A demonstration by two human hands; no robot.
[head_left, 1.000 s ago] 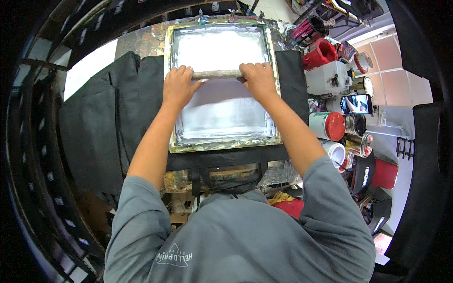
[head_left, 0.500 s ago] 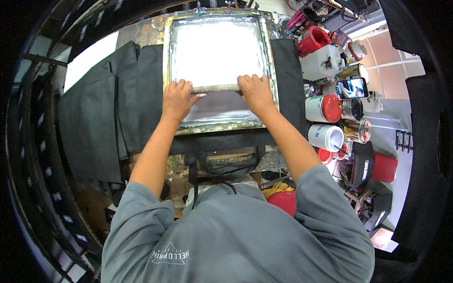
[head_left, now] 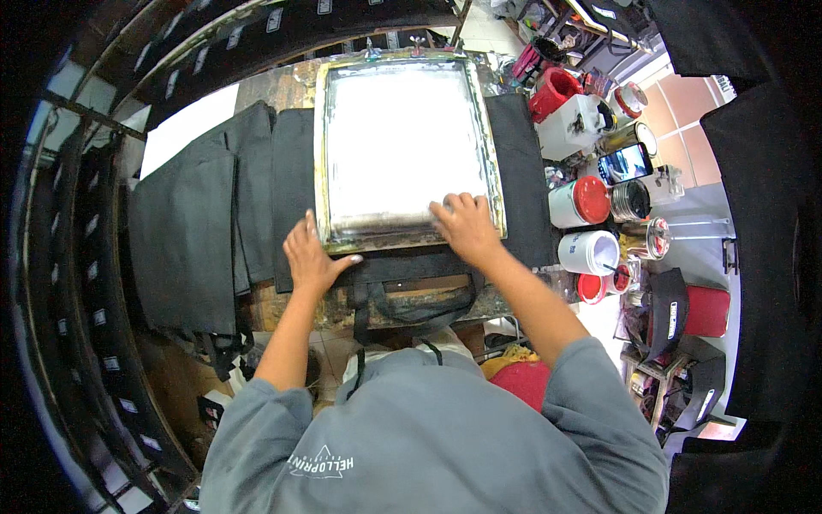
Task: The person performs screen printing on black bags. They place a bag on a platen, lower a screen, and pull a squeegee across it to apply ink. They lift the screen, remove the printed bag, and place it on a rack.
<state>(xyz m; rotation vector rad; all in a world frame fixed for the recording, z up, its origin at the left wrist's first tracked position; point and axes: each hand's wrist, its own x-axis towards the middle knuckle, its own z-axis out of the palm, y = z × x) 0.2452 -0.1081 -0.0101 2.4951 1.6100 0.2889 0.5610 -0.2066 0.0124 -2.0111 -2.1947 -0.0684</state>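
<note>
screen (head_left: 402,141) — stained table (head_left: 287,84), tiled floor (head_left: 492,36)

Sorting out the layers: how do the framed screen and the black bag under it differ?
Colour: the framed screen has a bright white middle; the bag is black.
Build: the screen has a stained, straight-sided frame; the bag looks like cloth, with a looped strap.
Position: the screen lies on top; the bag is partly covered beneath it.
Shared: both are over the worktable.
</note>
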